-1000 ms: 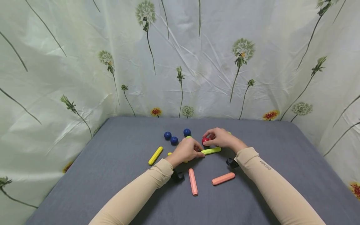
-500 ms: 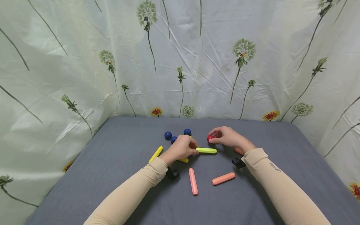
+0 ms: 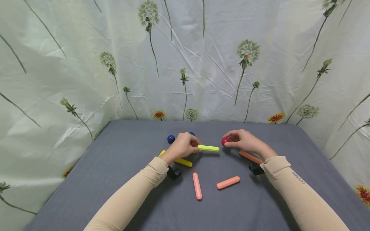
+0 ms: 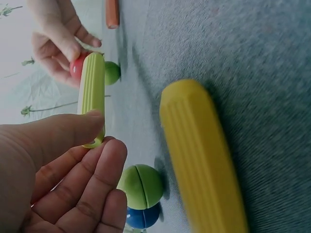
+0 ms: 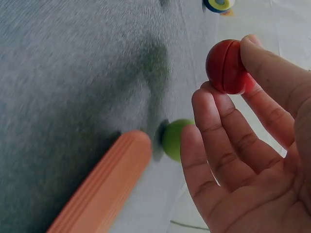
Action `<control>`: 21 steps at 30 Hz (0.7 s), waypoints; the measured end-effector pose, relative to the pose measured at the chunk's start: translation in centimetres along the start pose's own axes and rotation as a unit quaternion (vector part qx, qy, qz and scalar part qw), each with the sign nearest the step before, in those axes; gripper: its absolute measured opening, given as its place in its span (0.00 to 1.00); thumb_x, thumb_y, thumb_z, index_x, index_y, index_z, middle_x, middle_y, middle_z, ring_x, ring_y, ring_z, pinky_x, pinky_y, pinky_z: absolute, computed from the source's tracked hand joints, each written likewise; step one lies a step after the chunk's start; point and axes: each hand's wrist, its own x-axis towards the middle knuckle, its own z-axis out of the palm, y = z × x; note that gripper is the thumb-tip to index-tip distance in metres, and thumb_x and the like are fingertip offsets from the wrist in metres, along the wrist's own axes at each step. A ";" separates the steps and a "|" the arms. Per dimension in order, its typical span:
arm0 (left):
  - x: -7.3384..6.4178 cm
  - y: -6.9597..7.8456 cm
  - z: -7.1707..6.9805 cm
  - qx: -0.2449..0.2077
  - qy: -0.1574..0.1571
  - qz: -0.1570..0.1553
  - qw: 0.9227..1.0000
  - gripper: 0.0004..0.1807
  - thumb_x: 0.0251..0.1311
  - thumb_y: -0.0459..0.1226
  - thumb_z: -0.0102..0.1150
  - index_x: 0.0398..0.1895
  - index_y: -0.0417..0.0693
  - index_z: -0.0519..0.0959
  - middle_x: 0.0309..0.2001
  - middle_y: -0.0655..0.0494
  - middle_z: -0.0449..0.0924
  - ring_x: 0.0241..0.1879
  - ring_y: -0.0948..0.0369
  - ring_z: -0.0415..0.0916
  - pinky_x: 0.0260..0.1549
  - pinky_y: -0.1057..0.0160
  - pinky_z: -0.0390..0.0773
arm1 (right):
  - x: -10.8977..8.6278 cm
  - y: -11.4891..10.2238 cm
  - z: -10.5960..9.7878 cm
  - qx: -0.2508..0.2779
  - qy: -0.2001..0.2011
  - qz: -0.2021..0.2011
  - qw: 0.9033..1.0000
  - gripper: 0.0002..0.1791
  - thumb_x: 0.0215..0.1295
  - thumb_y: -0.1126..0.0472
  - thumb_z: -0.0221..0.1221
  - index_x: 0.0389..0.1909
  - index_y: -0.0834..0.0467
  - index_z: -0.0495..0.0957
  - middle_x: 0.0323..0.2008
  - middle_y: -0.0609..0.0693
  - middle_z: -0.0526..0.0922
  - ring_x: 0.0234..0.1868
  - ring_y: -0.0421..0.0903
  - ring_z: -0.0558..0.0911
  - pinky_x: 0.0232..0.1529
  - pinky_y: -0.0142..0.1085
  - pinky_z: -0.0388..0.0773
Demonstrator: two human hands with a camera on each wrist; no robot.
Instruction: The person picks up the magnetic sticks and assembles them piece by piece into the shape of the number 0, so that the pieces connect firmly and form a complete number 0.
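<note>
My left hand [image 3: 183,146] pinches one end of a lime-yellow ribbed stick [image 3: 209,148] between thumb and fingers; the other end points right, raised above its shadow on the table. In my right hand [image 3: 244,141] a red ball [image 5: 228,67] with a seam around it is held between thumb and fingertips. The stick's free end is a short way left of the ball in the head view. Below my right hand, a green ball [image 5: 177,139] and an orange ribbed stick [image 5: 109,187] lie on the table. A yellow ribbed stick [image 4: 199,155] lies under my left hand.
Two pink sticks [image 3: 197,186] [image 3: 228,183] lie on the grey table [image 3: 121,199] nearer the front. Blue balls [image 3: 171,139] and another green ball [image 4: 142,187] rest behind or beside my left hand. A flowered curtain [image 3: 214,64] hangs along the table's back edge.
My left hand has moved left and up, lifting the lime-yellow stick. My right hand has carried the red ball to the right, and the orange stick has come into view beneath it.
</note>
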 end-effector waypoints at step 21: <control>2.2 0.3 1.1 0.000 0.002 0.000 1.000 0.08 0.64 0.36 0.77 0.45 0.46 0.92 0.37 0.55 0.92 0.34 0.65 0.84 0.37 0.67 0.84 | -0.8 0.9 0.3 0.006 -0.005 -0.002 1.000 0.21 0.72 0.57 0.70 0.62 0.60 0.83 0.50 0.55 0.89 0.48 0.47 0.85 0.48 0.39 0.82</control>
